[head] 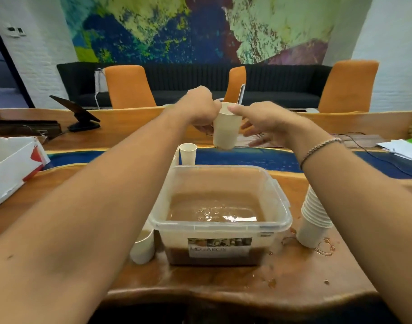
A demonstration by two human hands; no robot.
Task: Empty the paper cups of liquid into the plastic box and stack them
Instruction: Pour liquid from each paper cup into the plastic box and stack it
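My left hand (200, 108) grips a cup (226, 129) upright in the air beyond the box (223, 226); my right hand (263, 122) is spread loose, thumb at its rim. I'd say pouring comes next: bring it over the box, tip slowly

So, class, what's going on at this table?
A person's left grip holds a cup up, beyond the box. The right grip has its thumb at the cup's rim, fingers loose. The box already holds brown liquid. A tilted stack of cups rests right of the box, by some spills. A far cup stands behind the box, and a near cup stands at its front left corner.
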